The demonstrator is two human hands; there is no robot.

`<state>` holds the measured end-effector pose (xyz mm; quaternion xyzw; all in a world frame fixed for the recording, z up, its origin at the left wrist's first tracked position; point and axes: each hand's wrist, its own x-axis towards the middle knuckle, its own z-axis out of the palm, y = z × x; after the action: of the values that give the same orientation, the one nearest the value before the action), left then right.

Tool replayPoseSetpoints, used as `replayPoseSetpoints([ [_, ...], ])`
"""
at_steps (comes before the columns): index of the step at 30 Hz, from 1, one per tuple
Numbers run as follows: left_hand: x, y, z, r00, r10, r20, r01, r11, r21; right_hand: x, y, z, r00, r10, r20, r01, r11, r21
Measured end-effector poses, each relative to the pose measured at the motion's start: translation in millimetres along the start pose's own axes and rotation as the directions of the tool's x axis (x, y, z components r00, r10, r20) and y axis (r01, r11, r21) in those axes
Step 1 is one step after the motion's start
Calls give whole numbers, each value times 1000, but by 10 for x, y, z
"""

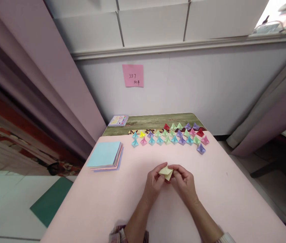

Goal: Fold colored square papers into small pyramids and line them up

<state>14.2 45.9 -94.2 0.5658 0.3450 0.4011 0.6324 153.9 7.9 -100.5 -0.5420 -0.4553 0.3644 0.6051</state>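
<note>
While a pale wall (196, 81) rises behind the pink-covered worktop (127, 199) and a purple curtain (56, 67) hangs to the left, small folded papers (159, 140) line the far side, right of a paper stack (104, 154). Over the worktop's middle, left hand (153, 180) and right hand (185, 182) pinch a yellow paper fold (166, 171) in a fingertip grip, its broader axis running hand to hand, one corner pointing toward the person.

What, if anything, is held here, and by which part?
A pale yellow origami piece, pinched at its left side by the left hand and its right side by the right hand.
</note>
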Motion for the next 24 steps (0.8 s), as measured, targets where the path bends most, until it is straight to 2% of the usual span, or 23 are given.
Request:
replayPoseSetpoints([
  [3,-5,10,26,999,-43,8,44,997,-66,11,-1,2,998,41,-40,-41,999,-4],
  [8,42,-44,79,982,-134,-136,116,984,-135,14,104,75,995,95,-38,-93,994,51],
  [11,56,-51,85,981,-113,-161,88,984,-156,19,145,95,995,99,-32,-94,987,129],
  [15,49,-33,72,976,-94,-196,69,989,-129,40,136,76,988,155,9,-154,967,205],
  [18,41,-43,57,981,-68,-184,64,998,-28,62,153,46,974,225,43,-229,957,178],
  [21,42,-71,48,983,-15,-182,28,997,69,78,195,11,959,277,63,-282,956,81],
  [24,53,-80,46,980,-59,-191,63,998,16,84,211,-14,963,267,46,-269,962,50],
])
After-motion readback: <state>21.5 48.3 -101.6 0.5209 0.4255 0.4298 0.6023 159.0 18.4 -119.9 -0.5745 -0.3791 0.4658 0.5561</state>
